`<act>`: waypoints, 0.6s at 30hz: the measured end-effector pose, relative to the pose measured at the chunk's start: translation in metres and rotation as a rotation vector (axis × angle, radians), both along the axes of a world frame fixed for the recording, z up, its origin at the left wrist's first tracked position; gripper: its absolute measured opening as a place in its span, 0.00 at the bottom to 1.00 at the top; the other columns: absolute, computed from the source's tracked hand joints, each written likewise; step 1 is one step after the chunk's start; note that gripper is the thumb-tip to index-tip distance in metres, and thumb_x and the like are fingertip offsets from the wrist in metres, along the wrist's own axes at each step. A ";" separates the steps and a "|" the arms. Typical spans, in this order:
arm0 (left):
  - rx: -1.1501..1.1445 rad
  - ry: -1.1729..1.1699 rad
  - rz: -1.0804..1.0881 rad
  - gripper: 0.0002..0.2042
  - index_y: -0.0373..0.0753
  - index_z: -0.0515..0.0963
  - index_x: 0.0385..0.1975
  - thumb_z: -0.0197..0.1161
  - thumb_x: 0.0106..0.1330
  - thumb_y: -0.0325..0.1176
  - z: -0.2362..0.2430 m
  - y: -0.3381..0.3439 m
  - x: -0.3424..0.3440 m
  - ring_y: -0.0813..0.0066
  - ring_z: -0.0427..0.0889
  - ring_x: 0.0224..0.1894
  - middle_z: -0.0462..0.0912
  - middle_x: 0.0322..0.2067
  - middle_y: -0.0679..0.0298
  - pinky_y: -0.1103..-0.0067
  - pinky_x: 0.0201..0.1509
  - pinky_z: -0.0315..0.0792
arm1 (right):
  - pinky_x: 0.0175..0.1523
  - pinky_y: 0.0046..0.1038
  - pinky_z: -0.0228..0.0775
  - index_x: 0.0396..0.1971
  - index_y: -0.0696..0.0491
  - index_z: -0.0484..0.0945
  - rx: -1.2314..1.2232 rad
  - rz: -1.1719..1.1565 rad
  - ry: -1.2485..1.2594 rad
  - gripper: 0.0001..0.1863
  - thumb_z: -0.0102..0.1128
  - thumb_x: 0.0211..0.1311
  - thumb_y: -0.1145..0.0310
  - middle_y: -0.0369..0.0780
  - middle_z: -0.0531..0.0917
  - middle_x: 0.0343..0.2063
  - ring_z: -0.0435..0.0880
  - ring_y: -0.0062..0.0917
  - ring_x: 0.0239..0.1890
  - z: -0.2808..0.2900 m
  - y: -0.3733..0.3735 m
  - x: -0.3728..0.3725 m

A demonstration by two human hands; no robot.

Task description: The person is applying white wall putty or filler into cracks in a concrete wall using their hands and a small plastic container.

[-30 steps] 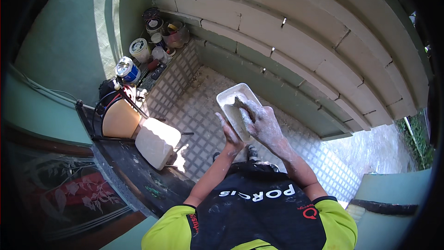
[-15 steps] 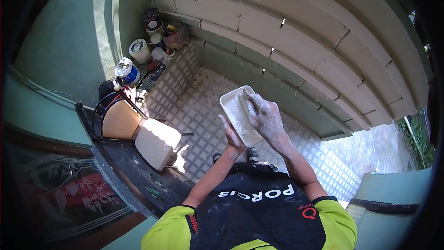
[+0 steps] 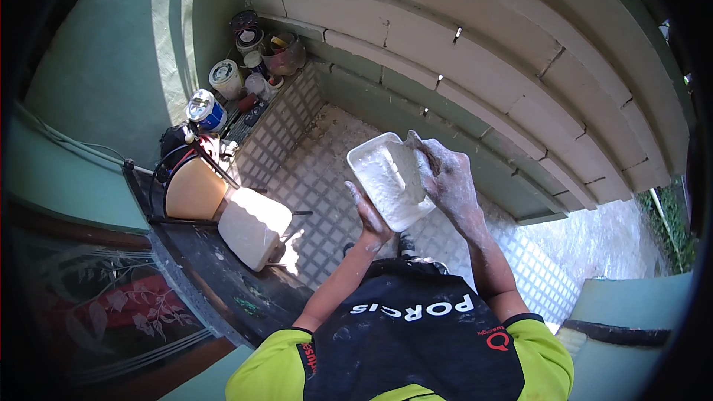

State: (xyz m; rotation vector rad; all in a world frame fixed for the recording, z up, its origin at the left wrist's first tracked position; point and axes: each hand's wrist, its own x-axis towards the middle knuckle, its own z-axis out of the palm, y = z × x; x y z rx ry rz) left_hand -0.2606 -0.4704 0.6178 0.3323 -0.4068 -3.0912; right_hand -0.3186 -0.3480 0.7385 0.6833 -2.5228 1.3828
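My left hand (image 3: 373, 221) supports a shallow white rectangular tray (image 3: 356, 160) from its left side and underneath, thumb up along the edge. White paste (image 3: 390, 189) lies inside it, spread unevenly over the bottom. My right hand (image 3: 451, 182), coated in white powder, is closed around a flat scraper (image 3: 413, 142) at the tray's right side. Much of that tool is hidden behind the fingers, so I cannot tell whether it touches the paste.
A chair (image 3: 256, 226) with a pale seat stands at left. Beyond it, paint buckets (image 3: 206, 110) and other containers crowd a tiled ledge (image 3: 278, 115). A block wall (image 3: 445, 67) rises ahead above a checkered tile floor (image 3: 327, 178). A dark ledge (image 3: 200, 267) runs along the left.
My right hand has drawn the scraper back to the right, off the middle of the tray, and more paste shows. The tray has shifted slightly left and tilted a little.
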 end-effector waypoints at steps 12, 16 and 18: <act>-0.242 -0.092 0.164 0.41 0.45 0.61 0.68 0.31 0.68 0.72 -0.005 0.018 0.000 0.62 0.70 0.63 0.71 0.61 0.61 0.65 0.68 0.63 | 0.44 0.37 0.79 0.45 0.51 0.82 0.439 0.160 0.140 0.20 0.66 0.48 0.69 0.43 0.83 0.41 0.85 0.40 0.40 -0.023 -0.016 0.036; -0.197 -0.002 0.166 0.41 0.45 0.61 0.68 0.33 0.67 0.72 -0.019 0.017 -0.003 0.63 0.71 0.62 0.71 0.60 0.62 0.65 0.67 0.65 | 0.45 0.38 0.78 0.44 0.52 0.83 0.451 0.234 0.110 0.18 0.65 0.50 0.69 0.44 0.84 0.40 0.84 0.41 0.39 -0.035 -0.014 0.026; -0.191 -0.042 0.166 0.41 0.46 0.60 0.68 0.33 0.67 0.73 -0.018 0.020 -0.003 0.62 0.71 0.62 0.70 0.61 0.62 0.64 0.67 0.65 | 0.44 0.39 0.78 0.43 0.54 0.83 0.324 0.284 0.058 0.17 0.64 0.50 0.70 0.45 0.83 0.40 0.84 0.43 0.39 -0.038 -0.009 0.019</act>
